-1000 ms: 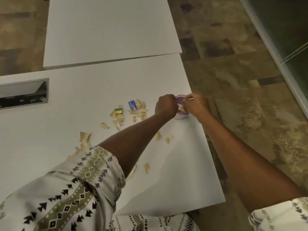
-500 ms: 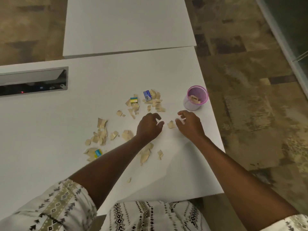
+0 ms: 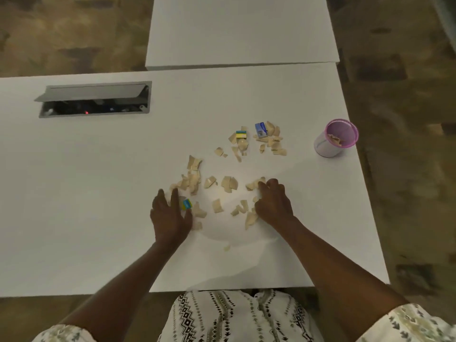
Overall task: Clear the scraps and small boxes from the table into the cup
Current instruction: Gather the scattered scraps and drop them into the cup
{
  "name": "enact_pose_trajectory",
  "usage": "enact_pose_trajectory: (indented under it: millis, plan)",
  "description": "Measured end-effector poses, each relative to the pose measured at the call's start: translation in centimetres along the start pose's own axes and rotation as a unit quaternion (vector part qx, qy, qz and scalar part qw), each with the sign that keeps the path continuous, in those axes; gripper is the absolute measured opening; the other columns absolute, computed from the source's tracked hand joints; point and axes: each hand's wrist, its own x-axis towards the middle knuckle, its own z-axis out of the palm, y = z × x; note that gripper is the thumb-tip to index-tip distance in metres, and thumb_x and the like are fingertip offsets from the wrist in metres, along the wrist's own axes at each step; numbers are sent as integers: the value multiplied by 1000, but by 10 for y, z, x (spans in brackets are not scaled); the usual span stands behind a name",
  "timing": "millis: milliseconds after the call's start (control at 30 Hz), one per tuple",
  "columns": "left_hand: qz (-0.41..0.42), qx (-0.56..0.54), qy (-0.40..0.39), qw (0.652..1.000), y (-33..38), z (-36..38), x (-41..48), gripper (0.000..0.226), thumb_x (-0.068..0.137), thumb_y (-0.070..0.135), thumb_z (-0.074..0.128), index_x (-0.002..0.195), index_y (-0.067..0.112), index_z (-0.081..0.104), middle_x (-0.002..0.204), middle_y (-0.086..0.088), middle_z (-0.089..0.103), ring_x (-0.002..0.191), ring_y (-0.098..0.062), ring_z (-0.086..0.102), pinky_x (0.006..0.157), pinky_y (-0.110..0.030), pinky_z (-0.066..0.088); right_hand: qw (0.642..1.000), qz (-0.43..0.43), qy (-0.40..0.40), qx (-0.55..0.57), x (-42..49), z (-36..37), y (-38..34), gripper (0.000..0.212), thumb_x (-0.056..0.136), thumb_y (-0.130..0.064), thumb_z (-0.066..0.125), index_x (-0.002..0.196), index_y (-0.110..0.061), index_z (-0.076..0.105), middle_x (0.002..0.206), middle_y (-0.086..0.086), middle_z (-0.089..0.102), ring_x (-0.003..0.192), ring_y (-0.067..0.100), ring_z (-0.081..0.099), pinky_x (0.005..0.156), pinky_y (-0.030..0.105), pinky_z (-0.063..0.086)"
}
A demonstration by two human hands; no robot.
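Rightward, cup (image 3: pixel 326 147) stands near table (image 3: pixel 320 213) edge, apart from scraps (image 3: pixel 229 184).

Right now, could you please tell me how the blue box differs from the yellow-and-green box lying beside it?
The blue box is blue and white; the yellow-and-green box has a green band over yellow. The blue box looks larger and lies nearer the cup than the yellow-and-green box. Both sit on the table among scraps, outside the cup.
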Motion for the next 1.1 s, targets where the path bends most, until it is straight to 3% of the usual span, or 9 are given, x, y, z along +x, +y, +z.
enact_pose_trajectory:
  millis: [100,233,367,500,633,733,833,933,1100]
  plan:
    - [-77,-31,-48,995,-21,6,2,83,88,48,62,155,17,25,159,-26,20,144,-43,25,105,-58,40,999,-35,-5,1,-9,14,-17,43,90,-26,54,132,-21,46,133,7,40,122,30,42,88,40,48]
    - [-69,-33,-81,994,-18,11,7,85,88,60,58,156,25,20,158,-20,19,141,-40,26,100,-54,45,998,25,3,-51,-21,24,-15,75,88,-48,63,148,-19,27,136,13,33,121,34,43,86,41,50]
    - [-37,-35,-92,995,-2,10,9,71,91,44,61,152,20,32,152,-19,27,135,-39,32,94,-48,49,994,75,-17,-74,-32,39,-18,69,93,-28,59,149,-12,22,141,22,30,119,38,47,89,40,50]
    - [0,-54,-97,994,13,9,7,49,91,23,61,137,13,47,136,-16,40,123,-37,41,82,-49,55,999,14,2,-34,-28,49,-33,41,99,-11,43,140,-12,37,132,19,40,114,37,51,89,40,48]
    - [29,-41,-99,994,19,10,7,42,93,17,52,134,12,49,129,-16,45,117,-35,44,79,-48,55,997,-72,33,-12,-17,41,-44,45,95,-16,53,139,-17,42,129,14,44,115,34,50,89,40,50]
    - [53,-21,-101,993,19,11,4,48,93,22,54,140,18,45,133,-14,43,119,-34,44,80,-45,55,990,-120,47,-52,-4,30,-45,64,88,-29,67,144,-21,38,145,13,35,131,37,38,90,45,52]
    - [80,0,-107,991,21,11,0,51,94,20,53,144,21,43,137,-14,41,118,-34,44,76,-43,54,982,-152,-69,-86,13,24,-45,94,83,-44,72,156,-32,15,166,6,-1,151,40,4,110,58,36]
    - [97,8,-115,989,25,10,-2,45,95,15,50,140,19,46,133,-14,42,117,-34,45,74,-42,54,956,-199,-130,-173,22,30,-49,106,79,-47,76,156,-38,5,166,3,-11,150,46,-3,111,60,33]
    - [115,6,-117,986,28,12,-4,23,93,11,52,117,11,55,122,-12,44,110,-31,46,71,-39,52,945,-245,-111,-187,10,45,-46,60,101,-14,44,155,-26,22,167,5,-2,152,39,3,102,52,45]
